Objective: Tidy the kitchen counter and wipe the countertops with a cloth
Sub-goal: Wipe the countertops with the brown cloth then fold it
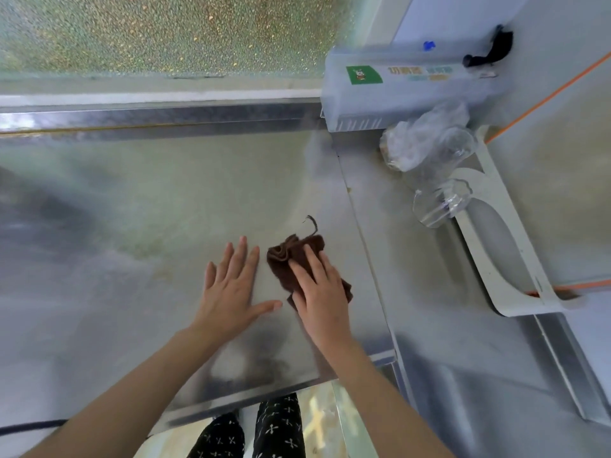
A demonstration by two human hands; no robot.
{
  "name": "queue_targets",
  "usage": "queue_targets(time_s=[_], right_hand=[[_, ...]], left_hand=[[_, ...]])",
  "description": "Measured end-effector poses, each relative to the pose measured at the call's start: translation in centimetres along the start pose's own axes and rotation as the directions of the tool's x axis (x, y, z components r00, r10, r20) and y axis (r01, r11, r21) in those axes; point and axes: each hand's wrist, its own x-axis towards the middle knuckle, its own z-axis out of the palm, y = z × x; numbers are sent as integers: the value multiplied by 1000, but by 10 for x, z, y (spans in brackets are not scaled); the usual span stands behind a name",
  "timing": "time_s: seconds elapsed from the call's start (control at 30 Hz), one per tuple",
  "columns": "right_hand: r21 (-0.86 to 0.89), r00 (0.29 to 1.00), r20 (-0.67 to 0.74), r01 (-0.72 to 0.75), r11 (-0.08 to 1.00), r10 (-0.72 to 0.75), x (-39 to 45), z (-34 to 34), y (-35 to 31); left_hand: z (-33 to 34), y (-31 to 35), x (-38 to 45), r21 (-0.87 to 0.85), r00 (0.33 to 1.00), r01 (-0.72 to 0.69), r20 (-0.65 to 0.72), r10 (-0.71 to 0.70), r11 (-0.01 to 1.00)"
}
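A crumpled dark brown cloth point(287, 256) lies on the stainless steel countertop point(139, 206), right of centre. My right hand point(319, 292) lies on top of it with straight fingers, pressing it onto the metal. Just left of the cloth, my left hand point(231, 289) rests flat on the bare counter, fingers spread and thumb pointing toward the cloth. A loose thread sticks out from the cloth's far edge.
At the back right stands a pale plastic box point(396, 94) with a green sticker. Beside it lie a crumpled clear plastic bag point(416, 140) and two clear glasses point(439, 206). A white rack point(509, 246) leans at the right. A frosted window point(165, 31) runs behind the counter.
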Motion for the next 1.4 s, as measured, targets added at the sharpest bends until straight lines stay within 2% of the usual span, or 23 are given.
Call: queue_targets(time_s=[0.2,0.43,0.53,0.77,0.97,1.13,1.23,1.33,1.4], right_hand=[[31,990,-25,-141,989,142,82,-15,59],[29,993,58,-109,994,107,164,-17,80],[38,992,72,-103,994,100,173,-21,81],[6,979,-7,-204,979,204,91,-18,59],[-52,926,-58,-375,926,372,2,-15,34],[-13,895,-60,-444,896,442,-63,-6,-2],[29,928,-42,-369,929,370,-80,3,-38],[6,991,33,-128,992,128,-91,8,-56],[-9,995,98,25,1000,-24,-92,3,-43]], left_hand=[[-3,4,30,45,992,124,-3,-124,991],[5,5,36,68,987,149,44,-152,987],[4,5,36,78,985,156,68,-161,985],[-1,7,34,79,988,144,53,-148,986],[12,12,3,92,994,86,53,-91,992],[32,-5,-39,90,998,64,-35,-61,994],[31,-12,-57,51,990,113,-90,-108,992],[28,-23,-73,54,983,142,-127,-134,988],[27,-34,-82,64,982,161,-110,-153,985]])
